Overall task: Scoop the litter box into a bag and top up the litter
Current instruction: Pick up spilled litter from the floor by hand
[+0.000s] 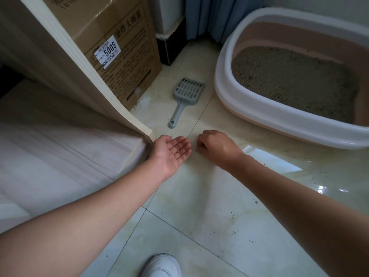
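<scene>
The litter box (235, 96), pink with a white rim, stands on the floor at the right, holding grey-brown litter (295, 80). A grey slotted scoop (185, 96) lies flat on the tiles left of it, handle toward me. My left hand (171, 154) is palm up with straight fingers, a few litter grains lying on the fingers. My right hand (215, 148) hovers low over the floor just right of it, knuckles up, fingers curled toward the tiles; I cannot see whether the fingertips pinch a grain. No bag is in view.
A cardboard box (119, 47) leans behind a pale wooden panel (83, 62) at the left, above a light wooden board (60, 152). Blue curtains (211, 17) hang at the back. Loose litter grains are scattered over the glossy tiles. My white shoe (161, 266) shows at the bottom.
</scene>
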The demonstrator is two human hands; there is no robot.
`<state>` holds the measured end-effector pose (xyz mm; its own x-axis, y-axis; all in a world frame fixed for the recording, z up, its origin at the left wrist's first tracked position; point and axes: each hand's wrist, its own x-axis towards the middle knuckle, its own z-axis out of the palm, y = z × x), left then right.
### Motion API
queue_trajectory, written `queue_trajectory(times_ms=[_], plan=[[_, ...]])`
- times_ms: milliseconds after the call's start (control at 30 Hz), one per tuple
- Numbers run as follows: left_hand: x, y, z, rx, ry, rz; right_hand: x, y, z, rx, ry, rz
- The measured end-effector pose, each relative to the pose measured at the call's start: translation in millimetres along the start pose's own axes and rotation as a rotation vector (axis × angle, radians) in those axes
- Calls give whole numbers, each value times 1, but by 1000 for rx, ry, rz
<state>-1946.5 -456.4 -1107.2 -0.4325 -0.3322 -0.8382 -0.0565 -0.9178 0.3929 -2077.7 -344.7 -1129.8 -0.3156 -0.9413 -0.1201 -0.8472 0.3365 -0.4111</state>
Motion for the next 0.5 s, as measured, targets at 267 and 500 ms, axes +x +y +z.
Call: queue_trajectory(times_ms=[267,500], plan=[[1,-1,1,-14,19,15,-1,-8,6,26,62,-79],[-1,-1,3,-20,18,12,4,-10,11,-36,59,-19]])
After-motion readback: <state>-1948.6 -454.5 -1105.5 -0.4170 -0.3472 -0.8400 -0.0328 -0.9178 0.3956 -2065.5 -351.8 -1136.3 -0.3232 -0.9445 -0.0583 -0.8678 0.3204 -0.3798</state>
